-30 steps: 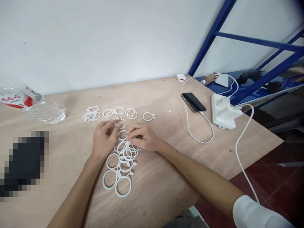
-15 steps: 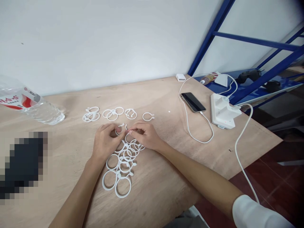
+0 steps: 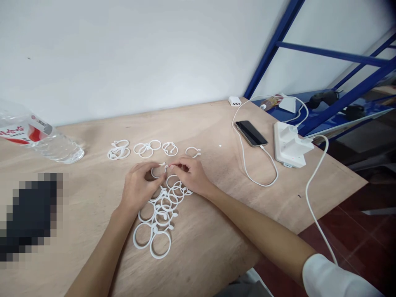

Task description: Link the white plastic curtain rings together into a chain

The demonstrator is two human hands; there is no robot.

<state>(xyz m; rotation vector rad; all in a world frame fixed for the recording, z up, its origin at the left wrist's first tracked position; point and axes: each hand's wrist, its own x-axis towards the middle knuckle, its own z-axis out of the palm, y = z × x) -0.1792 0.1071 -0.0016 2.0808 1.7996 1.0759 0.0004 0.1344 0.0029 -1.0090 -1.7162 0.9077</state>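
My left hand (image 3: 139, 183) pinches a thin white open ring (image 3: 166, 168) with small knobs at its ends. Close against the ring's open ends is my right hand (image 3: 190, 173), thumb and fingertips pressed together. Whatever lies between those right fingertips is too small to make out. Below both hands a cluster of white rings (image 3: 155, 227) lies flat, overlapping, the larger ones towards me. Behind the hands sit smaller groups: a left cluster (image 3: 119, 153), a group of three rings (image 3: 147, 147), an overlapping pair (image 3: 170, 154) and a single ring (image 3: 198, 154).
A clear bottle (image 3: 66, 146) lies at the left by the wall. To the right, a phone (image 3: 251, 133) is plugged into a white cable near a power strip (image 3: 289, 148). A small white charger block (image 3: 234, 101) stands at the table's back edge, beside a blue frame (image 3: 272, 49).
My right hand has shifted slightly right, its fingers curling in more. The ring in my left hand shows more fully, its ends closer together. The rings on the table stay much the same.
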